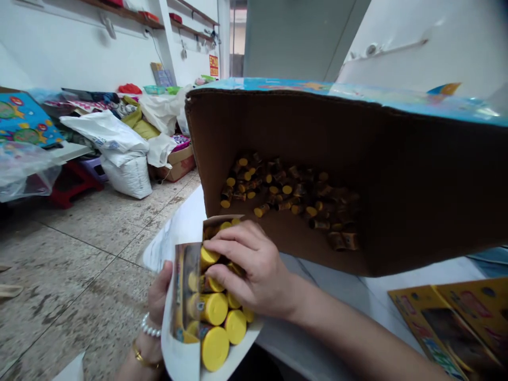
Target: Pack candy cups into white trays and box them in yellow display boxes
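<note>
A small carton point(180, 360) with a clear window and white inner card stands tilted at the table edge, filled with small yellow-capped tubs point(216, 309). My left hand point(159, 296) grips it from its left side, fingers partly hidden behind the card. Inside the opening is my right hand point(257, 267), its thumb and fingers bent round a yellow-capped tub point(209, 257) near the top; part of the grip is hidden. Beyond the hands, a large cardboard box point(405, 211) lies with its open side facing me, and many more loose tubs point(286, 190) are scattered on its floor.
Flat printed yellow cartons point(448, 328) lie at the lower right on the white table point(329, 278). On the floor at left stand a stuffed white sack point(127, 166), a red stool point(73, 182) and a heap of bags and cloth.
</note>
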`<action>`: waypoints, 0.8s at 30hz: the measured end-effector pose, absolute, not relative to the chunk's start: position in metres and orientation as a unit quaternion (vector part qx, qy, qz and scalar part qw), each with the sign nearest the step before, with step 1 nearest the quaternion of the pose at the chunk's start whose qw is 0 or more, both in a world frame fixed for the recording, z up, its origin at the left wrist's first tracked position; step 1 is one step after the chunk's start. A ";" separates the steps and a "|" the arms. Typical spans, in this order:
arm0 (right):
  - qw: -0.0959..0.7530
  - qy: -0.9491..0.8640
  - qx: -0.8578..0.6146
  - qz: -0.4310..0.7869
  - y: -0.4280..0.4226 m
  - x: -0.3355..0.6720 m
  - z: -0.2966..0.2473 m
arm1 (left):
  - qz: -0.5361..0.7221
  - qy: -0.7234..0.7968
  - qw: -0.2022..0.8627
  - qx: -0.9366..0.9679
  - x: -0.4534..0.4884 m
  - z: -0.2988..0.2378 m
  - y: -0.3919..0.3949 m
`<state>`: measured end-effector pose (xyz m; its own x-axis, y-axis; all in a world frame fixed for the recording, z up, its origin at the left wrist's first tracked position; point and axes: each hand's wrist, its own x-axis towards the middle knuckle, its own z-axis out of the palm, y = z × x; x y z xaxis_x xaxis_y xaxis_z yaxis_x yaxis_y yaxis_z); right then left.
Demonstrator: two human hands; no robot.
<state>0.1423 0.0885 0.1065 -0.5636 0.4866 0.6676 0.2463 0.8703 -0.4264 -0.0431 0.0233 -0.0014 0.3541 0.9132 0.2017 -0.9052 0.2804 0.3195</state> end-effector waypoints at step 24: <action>0.325 -0.811 -0.469 0.132 0.177 0.215 0.096 | 0.578 -0.023 0.778 0.245 -0.037 0.016 0.031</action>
